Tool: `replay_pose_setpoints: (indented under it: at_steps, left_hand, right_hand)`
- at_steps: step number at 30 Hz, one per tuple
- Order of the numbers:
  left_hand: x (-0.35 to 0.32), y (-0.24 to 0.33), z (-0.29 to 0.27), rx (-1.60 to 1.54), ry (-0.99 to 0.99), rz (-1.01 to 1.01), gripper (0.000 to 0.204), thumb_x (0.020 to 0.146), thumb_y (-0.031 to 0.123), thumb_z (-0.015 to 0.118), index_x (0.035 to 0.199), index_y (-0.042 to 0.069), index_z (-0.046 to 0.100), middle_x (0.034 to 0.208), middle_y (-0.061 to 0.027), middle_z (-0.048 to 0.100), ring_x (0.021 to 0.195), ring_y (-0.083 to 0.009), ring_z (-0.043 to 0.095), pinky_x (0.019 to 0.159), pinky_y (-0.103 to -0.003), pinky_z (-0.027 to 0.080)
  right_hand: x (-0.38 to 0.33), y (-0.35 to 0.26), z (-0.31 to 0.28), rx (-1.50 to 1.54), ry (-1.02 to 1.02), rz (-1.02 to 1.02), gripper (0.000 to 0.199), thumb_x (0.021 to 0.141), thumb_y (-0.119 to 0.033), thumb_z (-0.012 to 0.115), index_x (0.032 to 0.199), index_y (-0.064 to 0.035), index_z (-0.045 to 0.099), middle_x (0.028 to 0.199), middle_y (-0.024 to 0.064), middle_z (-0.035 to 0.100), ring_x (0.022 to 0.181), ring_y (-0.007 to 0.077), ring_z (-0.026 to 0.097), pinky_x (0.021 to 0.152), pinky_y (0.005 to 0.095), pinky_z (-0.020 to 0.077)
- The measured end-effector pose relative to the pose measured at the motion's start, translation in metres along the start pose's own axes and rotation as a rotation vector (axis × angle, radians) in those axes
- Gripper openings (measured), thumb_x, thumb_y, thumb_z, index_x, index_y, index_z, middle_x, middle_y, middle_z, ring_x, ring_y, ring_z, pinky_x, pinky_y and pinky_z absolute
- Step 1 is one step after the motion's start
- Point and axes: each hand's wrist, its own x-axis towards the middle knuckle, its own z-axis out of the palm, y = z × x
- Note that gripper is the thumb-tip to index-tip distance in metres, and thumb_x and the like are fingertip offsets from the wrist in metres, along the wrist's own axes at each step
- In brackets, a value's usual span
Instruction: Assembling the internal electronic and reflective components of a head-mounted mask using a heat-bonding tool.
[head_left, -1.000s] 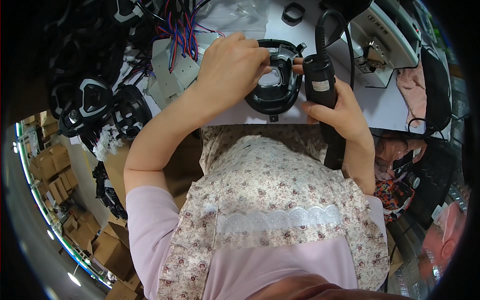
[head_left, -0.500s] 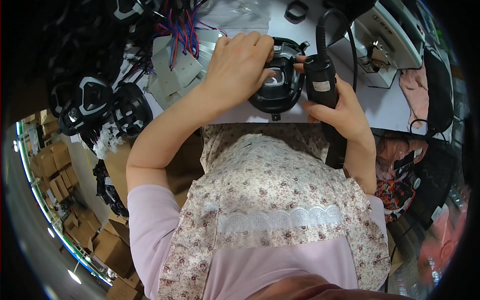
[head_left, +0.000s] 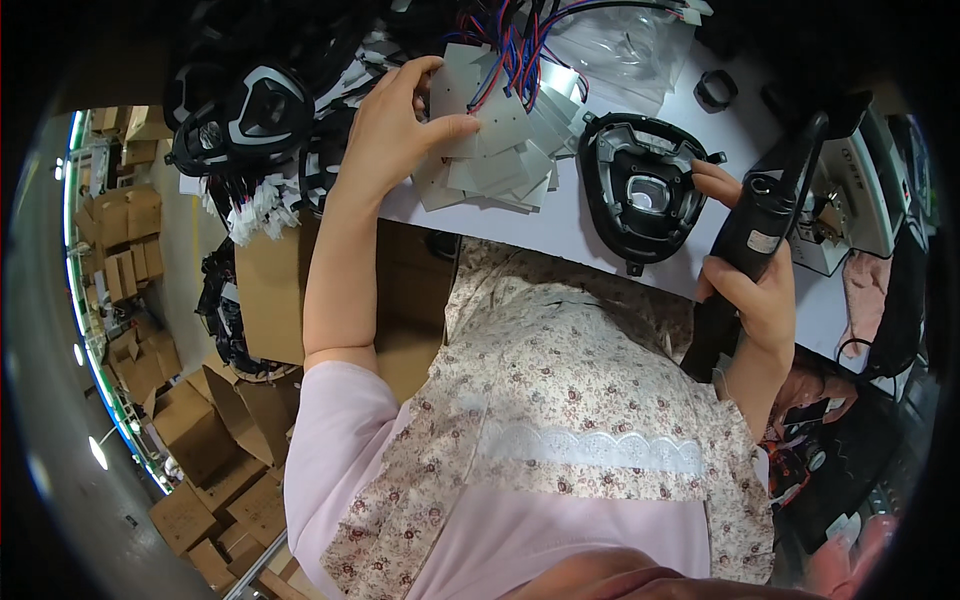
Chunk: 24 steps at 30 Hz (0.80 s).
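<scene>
My left hand (head_left: 390,135) is over the left side of a fanned stack of silver-grey metal plates (head_left: 500,165), thumb and fingers apart. Its thumb lies over the plates; whether the fingertips pinch one does not show. Red, blue and black wires (head_left: 520,60) run across the stack. My right hand (head_left: 765,300) is wrapped round a black cylindrical corded hand tool (head_left: 752,238) with a white label; its working tip is hidden. Fingers of that hand reach to the right rim of a rounded black plastic housing (head_left: 640,195), which lies on the table with a clear rectangular window in its middle.
More black and silver housings (head_left: 265,110) crowd the left, with white connectors (head_left: 262,210) below. A clear plastic bag (head_left: 625,50) and small black ring-shaped part (head_left: 715,90) lie at the back. A white machine (head_left: 865,180) and pink cloth (head_left: 865,290) are right; cardboard boxes (head_left: 200,430) stand lower left.
My left hand has left the black housing and moved left to the metal plates. My right hand still holds the tool beside the housing. The whole view has shifted and tilted.
</scene>
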Motion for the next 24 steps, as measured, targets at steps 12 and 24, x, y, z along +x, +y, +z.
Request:
replay_pose_setpoints:
  at_steps: [12, 24]
  left_hand:
    - [-0.010, 0.062, 0.020, -1.102, -0.043, -0.123, 0.024, 0.093, 0.013, 0.076, 0.103, 0.005, 0.056, 0.097, -0.0037, 0.065, 0.088, -0.0091, 0.066, 0.070, -0.025, 0.061]
    - [0.003, 0.107, 0.050, -0.276, 0.331, 0.609, 0.048, 0.079, 0.016, 0.086, 0.119, 0.001, 0.063, 0.106, -0.0096, 0.066, 0.091, -0.0225, 0.066, 0.079, -0.035, 0.051]
  right_hand:
    - [-0.004, -0.011, 0.027, 0.142, -0.067, 0.012, 0.071, 0.064, -0.009, 0.070, 0.130, 0.0129, 0.057, 0.148, 0.0305, 0.048, 0.062, 0.0149, 0.070, 0.055, 0.0252, 0.0542]
    - [-0.001, 0.005, 0.003, 0.250, -0.015, 0.054, 0.069, 0.082, -0.013, 0.074, 0.145, 0.0031, 0.051, 0.094, 0.0057, 0.069, 0.064, 0.0115, 0.065, 0.059, 0.0261, 0.0526]
